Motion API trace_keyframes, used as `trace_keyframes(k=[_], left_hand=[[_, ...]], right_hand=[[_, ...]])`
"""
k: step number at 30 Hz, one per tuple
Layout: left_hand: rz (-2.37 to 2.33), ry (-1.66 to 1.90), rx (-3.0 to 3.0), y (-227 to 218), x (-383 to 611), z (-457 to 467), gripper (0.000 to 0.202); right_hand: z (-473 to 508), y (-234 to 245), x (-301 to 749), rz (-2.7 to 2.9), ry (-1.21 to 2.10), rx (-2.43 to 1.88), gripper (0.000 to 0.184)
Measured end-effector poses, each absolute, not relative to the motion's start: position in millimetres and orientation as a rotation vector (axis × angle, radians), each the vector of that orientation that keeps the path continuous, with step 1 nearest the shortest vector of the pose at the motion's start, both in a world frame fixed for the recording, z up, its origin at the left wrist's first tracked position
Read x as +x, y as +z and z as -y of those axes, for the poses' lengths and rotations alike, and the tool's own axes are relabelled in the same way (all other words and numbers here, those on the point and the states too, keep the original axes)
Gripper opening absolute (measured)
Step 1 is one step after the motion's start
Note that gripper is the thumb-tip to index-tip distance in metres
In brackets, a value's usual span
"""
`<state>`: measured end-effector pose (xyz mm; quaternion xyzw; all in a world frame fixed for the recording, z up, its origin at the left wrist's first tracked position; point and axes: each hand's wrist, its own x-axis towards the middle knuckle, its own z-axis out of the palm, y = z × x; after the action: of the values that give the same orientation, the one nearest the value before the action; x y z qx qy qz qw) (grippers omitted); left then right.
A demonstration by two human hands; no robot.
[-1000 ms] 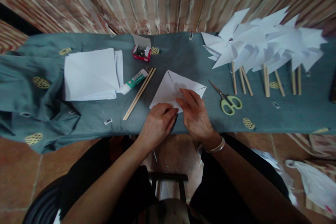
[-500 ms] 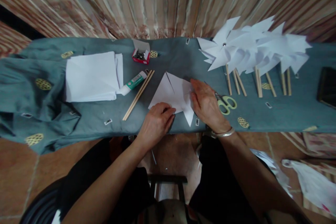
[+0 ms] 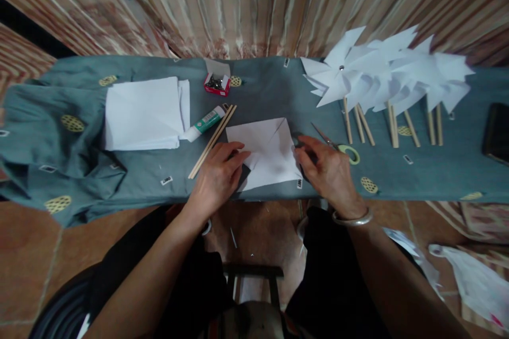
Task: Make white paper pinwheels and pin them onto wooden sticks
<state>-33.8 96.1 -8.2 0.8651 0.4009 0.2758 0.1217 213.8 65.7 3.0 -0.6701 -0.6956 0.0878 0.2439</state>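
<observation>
A striped curtain [image 3: 254, 5] is hanging beyond the left hand [image 3: 218, 172] and the right hand [image 3: 331, 169], a grey-green cloth [image 3: 270, 85] spreading beneath them. White pinwheels [image 3: 377, 74] are lying past the right hand, to its right. Both hands are half curling and touching opposite sides of a slit paper square [image 3: 274, 161] lying between them; whether either is gripping, I cannot tell.

The place looked like a home: a curtain [image 3: 246, 5] hung behind the cloth-draped table [image 3: 270, 90]; the floor [image 3: 27, 270] was tiled.
</observation>
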Motion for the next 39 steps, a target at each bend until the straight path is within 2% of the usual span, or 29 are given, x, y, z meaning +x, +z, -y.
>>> trace_keyframes(k=[3,8,14,19,27,32,35,39], left_hand=[[-1.179,0.856,2.532,-2,-32,-91,0.034],[-0.996,0.750,2.593,0,-18,-68,0.022],[-1.014,0.696,2.626,-6,-10,-59,0.015],[-0.993,0.725,2.674,-6,-11,-58,0.016],[-1.045,0.691,2.619,-6,-12,-57,0.016],[-1.041,0.662,2.612,-4,-13,-56,0.016],[-1.037,0.639,2.610,-3,-12,-56,0.015],[-1.046,0.619,2.601,-3,-12,-55,0.017]], right_hand=[[-60,4,211,1.943,0.234,-1.868,0.032],[-57,4,211,1.986,0.164,-1.800,0.031],[-54,6,208,2.025,0.202,-1.705,0.030],[-55,7,209,1.914,0.412,-1.656,0.028],[-58,-4,209,1.712,0.948,-1.438,0.030],[-63,-3,208,1.675,1.136,-1.314,0.015],[-66,-7,205,1.646,1.131,-1.324,0.009],[-67,-13,198,1.717,0.961,-1.398,0.009]])
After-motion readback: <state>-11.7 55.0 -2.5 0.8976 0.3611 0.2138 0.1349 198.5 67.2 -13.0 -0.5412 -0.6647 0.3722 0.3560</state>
